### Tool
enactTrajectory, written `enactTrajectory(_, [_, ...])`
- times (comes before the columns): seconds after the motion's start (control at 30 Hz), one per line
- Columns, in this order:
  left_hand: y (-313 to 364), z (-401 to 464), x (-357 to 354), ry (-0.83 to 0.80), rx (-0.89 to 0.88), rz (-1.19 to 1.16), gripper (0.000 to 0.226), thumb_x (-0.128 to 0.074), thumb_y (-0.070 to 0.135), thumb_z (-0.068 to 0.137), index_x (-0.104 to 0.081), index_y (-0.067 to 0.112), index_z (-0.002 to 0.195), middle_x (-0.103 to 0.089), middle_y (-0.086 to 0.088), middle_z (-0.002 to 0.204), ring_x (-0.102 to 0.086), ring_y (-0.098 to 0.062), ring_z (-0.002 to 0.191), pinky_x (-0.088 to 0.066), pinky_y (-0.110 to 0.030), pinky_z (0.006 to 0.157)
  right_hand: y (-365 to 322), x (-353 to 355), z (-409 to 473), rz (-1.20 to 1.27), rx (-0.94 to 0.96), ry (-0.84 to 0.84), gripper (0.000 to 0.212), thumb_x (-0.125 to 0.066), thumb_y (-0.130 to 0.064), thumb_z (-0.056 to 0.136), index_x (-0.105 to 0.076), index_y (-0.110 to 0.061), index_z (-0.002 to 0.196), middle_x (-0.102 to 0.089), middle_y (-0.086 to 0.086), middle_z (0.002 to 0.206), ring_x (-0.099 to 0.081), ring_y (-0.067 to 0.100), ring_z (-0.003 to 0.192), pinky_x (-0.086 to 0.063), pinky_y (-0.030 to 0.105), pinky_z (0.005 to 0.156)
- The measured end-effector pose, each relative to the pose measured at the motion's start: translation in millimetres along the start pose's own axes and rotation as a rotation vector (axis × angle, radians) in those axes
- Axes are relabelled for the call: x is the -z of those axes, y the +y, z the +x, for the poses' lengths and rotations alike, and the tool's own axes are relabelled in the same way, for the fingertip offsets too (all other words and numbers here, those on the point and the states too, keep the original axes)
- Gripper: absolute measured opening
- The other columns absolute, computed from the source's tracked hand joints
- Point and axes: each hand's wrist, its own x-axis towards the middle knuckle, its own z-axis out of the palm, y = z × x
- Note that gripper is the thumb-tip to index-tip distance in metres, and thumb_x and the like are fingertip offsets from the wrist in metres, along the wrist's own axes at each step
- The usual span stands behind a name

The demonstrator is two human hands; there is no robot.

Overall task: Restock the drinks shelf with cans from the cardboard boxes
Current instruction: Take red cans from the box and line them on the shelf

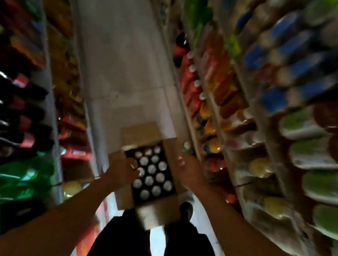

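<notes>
An open cardboard box (171, 149) stands on the aisle floor in front of my feet, with several dark cans (152, 176) in it showing silver tops. My left hand (122, 170) is at the box's left edge with its fingers over the nearest cans; blur hides whether it grips one. Over the box's right flap my right hand (188, 168) hovers with bent fingers and nothing visible in it. A green can (187, 147) stands at the foot of the drinks shelf (198, 118) on the right, just beyond my right hand.
Shelves line both sides of a narrow aisle. Dark and green bottles (26, 130) fill the left side; red, orange, blue and green cans and bottles fill the right. Pale tiled floor (125, 59) runs ahead beyond the box. My dark trousers and shoe (186, 211) are below it.
</notes>
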Motion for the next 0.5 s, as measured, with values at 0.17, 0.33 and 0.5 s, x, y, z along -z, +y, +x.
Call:
enactTrajectory(0.17, [-106, 57, -72, 0.069, 0.014, -0.064, 0.030, -0.053, 0.050, 0.083, -0.064, 0.023, 0.088, -0.072, -0.008, 0.098, -0.068, -0.025, 0.095, -0.046, -0.028, 0.078, 109, -119, 81, -0.146, -0.049, -0.180, 0.027, -0.069, -0.014, 0.086, -0.063, -0.005, 0.110, -0.065, 0.012, 0.111, -0.058, 0.021, 0.106, -0.040, 0.025, 0.089])
enactTrajectory(0.33, [-174, 120, -126, 0.116, 0.055, -0.147, 0.020, -0.057, 0.044, 0.076, -0.063, 0.030, 0.090, -0.069, 0.009, 0.079, -0.066, -0.011, 0.074, -0.055, -0.031, 0.078, 159, -207, 159, -0.275, -0.028, -0.192, 0.048, -0.067, -0.021, 0.085, -0.052, -0.009, 0.129, -0.058, 0.015, 0.125, -0.055, 0.034, 0.117, -0.045, 0.037, 0.096])
enactTrajectory(0.5, [-217, 183, -168, 0.151, 0.032, -0.202, 0.010, -0.066, 0.023, 0.088, -0.066, 0.025, 0.097, -0.066, 0.011, 0.078, -0.059, 0.003, 0.068, -0.047, -0.020, 0.070, 183, -277, 223, -0.374, 0.108, -0.213, 0.070, -0.066, -0.023, 0.090, -0.032, -0.018, 0.151, -0.038, 0.013, 0.151, -0.043, 0.031, 0.135, -0.039, 0.036, 0.107])
